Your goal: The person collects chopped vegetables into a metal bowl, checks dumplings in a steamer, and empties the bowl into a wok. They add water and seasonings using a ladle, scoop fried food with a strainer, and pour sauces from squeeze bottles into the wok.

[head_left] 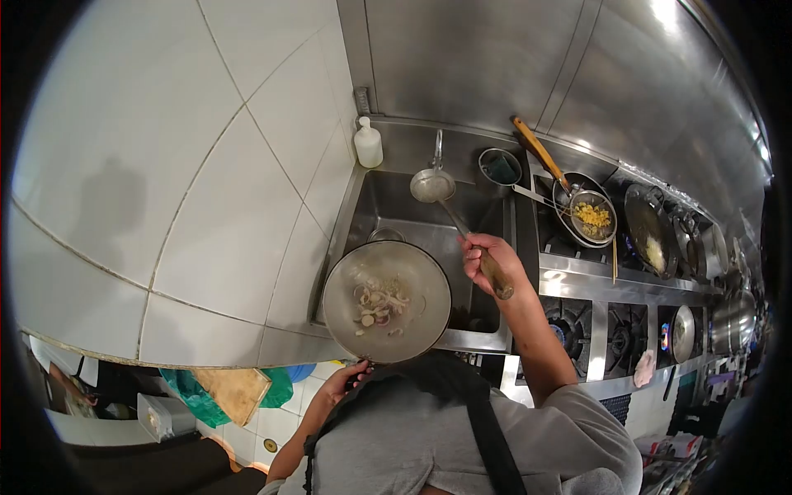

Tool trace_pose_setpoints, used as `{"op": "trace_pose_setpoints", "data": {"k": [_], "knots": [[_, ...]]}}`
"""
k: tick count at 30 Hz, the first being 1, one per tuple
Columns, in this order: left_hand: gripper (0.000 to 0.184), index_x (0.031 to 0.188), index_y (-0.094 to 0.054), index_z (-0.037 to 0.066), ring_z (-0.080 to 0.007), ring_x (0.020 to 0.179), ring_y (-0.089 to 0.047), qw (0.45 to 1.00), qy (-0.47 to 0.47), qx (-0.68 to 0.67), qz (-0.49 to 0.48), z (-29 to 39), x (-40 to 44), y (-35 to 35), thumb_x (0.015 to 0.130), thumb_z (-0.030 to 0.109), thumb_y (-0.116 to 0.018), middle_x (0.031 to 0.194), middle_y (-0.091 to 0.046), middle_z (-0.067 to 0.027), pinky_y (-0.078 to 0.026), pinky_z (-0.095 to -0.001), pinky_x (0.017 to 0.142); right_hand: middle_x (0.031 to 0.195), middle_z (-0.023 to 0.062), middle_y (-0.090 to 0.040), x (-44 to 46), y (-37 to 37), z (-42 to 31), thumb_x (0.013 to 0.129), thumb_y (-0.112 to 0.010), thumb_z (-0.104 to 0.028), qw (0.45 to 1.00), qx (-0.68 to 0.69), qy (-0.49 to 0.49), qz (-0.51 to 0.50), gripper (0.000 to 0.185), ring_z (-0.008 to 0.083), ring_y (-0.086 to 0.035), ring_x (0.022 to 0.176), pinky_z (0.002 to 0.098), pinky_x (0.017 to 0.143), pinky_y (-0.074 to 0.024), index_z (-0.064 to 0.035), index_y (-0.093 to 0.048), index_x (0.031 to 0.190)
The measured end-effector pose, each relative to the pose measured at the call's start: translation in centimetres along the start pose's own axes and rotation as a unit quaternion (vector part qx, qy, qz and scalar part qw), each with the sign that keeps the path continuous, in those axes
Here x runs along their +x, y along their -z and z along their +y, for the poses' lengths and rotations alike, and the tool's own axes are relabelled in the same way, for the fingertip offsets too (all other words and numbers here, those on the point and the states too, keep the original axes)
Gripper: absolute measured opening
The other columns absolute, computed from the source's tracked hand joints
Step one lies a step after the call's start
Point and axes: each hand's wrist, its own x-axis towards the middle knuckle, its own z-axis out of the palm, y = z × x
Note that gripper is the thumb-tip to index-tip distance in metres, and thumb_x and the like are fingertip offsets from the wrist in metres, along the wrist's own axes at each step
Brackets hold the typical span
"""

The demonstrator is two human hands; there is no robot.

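Observation:
In the head view my left hand [348, 381] is closed at the near rim of a wide wok [346, 326], which it holds up over the front of the sink. Sliced onion or shallot with small chopped bits [384, 304] lies inside the wok. My right hand [492, 257] grips the wooden handle of a metal ladle [432, 186]. The ladle's bowl is just below the tap [438, 148], above the sink basin [396, 200]; whether water is running I cannot tell.
A white plastic bottle [369, 144] stands at the sink's back left corner. Right of the sink, a small pot [499, 167] sits near a strainer of yellow pieces [592, 218] resting over a pan. A dark wok [649, 227] and gas burners [569, 334] lie further right.

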Motion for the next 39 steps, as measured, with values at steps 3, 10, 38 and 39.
{"op": "trace_pose_setpoints", "data": {"k": [3,10,38,39], "knots": [[0.017,0.096,-0.068,0.005,-0.0016,0.051,-0.053,1.000,0.009,0.017,-0.003,0.3,-0.2,0.1,0.097,0.022,-0.071,0.065,-0.057,0.0063,-0.043,-0.0134,0.043,0.080,-0.0019,-0.057,-0.1,0.2,0.3,0.099,-0.059,-0.012,1.000,0.003,-0.010,0.003,0.010,0.0061,-0.052,0.059,0.0206,0.052,-0.0419,-0.0032,-0.057,0.104],[0.010,0.084,-0.066,0.006,-0.0049,0.049,-0.052,0.998,0.053,-0.018,-0.014,0.6,-0.5,-0.4,0.091,0.011,-0.072,0.064,-0.057,0.0041,-0.046,-0.0152,0.045,0.080,0.0005,-0.059,-0.5,0.6,1.0,0.099,-0.060,-0.011,1.000,0.013,-0.011,-0.004,0.020,0.0047,-0.054,0.058,0.0194,0.048,-0.0419,0.0011,-0.054,0.114],[0.019,0.077,-0.050,0.011,-0.0043,0.055,-0.048,0.948,0.091,-0.071,-0.297,9.6,6.7,-9.7,0.094,0.011,-0.057,0.067,-0.048,0.0048,-0.029,-0.0198,0.039,0.081,0.0016,-0.056,-1.8,1.1,-0.3,0.099,-0.059,-0.011,0.999,0.011,-0.005,-0.043,0.021,0.0066,-0.054,0.057,0.0198,0.048,-0.0439,0.0001,-0.050,0.114],[0.019,0.077,-0.050,0.011,-0.0042,0.055,-0.047,0.947,0.091,-0.073,-0.299,9.7,6.9,-9.8,0.094,0.011,-0.058,0.067,-0.048,0.0048,-0.029,-0.0198,0.039,0.080,0.0015,-0.056,-1.8,1.2,-0.2,0.099,-0.059,-0.011,0.999,0.010,-0.005,-0.042,0.021,0.0066,-0.054,0.057,0.0199,0.048,-0.0437,0.0001,-0.050,0.115]]}}
